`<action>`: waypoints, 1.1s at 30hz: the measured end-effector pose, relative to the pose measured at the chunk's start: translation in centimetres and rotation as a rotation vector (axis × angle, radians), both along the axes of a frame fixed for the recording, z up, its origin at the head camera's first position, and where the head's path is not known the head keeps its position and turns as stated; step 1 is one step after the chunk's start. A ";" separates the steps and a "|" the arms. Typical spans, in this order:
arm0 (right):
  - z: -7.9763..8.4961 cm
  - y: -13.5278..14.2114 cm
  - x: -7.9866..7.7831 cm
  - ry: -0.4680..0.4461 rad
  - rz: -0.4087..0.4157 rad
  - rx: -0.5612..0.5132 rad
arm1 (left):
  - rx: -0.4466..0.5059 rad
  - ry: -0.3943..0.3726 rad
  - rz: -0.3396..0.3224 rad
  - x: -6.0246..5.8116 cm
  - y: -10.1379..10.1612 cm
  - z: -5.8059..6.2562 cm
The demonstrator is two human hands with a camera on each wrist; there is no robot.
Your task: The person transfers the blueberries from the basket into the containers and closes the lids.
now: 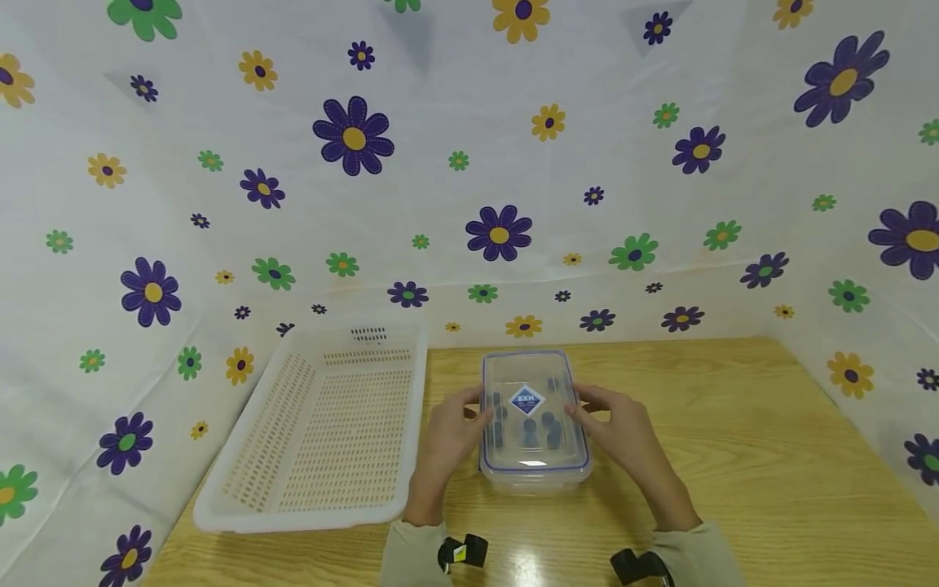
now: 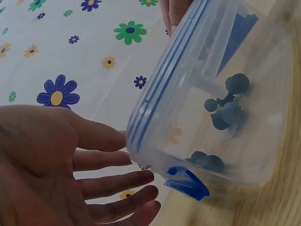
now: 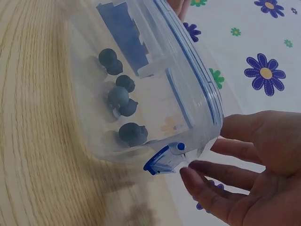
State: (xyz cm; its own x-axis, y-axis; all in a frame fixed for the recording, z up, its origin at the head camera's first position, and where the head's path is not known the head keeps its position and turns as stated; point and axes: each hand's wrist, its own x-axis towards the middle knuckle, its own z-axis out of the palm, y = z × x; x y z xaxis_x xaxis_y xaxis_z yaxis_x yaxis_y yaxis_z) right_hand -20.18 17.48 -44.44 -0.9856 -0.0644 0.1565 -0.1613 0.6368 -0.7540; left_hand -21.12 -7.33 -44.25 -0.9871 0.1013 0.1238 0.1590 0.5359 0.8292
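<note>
A clear lidded food container (image 1: 535,481) with a blue seal line and a blue-and-white diamond label (image 1: 526,400) stands on the wooden table. Through its walls show several small dark blue-grey round pieces (image 2: 231,113), some touching each other. At its left side my left hand (image 1: 453,432) puts the thumb to the lid's edge; its other fingers extend near a blue latch (image 2: 187,182), which sticks outward. My right hand (image 1: 619,424) touches the opposite lid edge, its fingertips close to another flared blue latch (image 3: 162,159). Part of each hand's contact is hidden in the head view.
Left of the container lies a white slatted plastic basket (image 1: 308,522) with nothing visible inside. The wooden table (image 1: 734,456) extends to the right. A white flower-print sheet (image 1: 440,196) hangs behind and along both sides.
</note>
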 end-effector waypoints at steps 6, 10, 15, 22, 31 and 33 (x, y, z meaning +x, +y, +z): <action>-1.0 0.9 -0.3 -0.083 0.066 -0.103 | 0.020 -0.030 -0.015 0.0 0.1 -0.9; -1.7 1.4 -0.7 -0.189 0.157 -0.284 | 0.099 -0.077 -0.058 -0.1 0.0 -1.5; -2.0 1.6 -0.9 -0.267 0.207 -0.398 | 0.141 -0.073 -0.061 -0.5 -0.1 -2.1; -1.7 1.5 -0.8 -0.178 0.108 -0.214 | 0.085 -0.003 0.037 -0.7 0.5 -2.2; -0.9 0.6 -0.5 -0.139 0.012 -0.169 | 0.136 0.029 0.096 -0.5 1.0 -2.1; -0.9 0.6 -0.5 -0.141 0.001 -0.174 | 0.144 0.011 0.113 -0.4 1.0 -2.2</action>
State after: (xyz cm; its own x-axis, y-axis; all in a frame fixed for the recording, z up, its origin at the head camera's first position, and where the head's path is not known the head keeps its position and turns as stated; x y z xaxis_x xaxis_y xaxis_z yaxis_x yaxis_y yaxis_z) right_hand -20.72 18.04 -45.34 -0.9984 -0.0497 0.0257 -0.0470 0.4954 -0.8674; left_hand -21.56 -6.38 -46.41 -0.9897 -0.0294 0.1401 0.1143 0.4263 0.8973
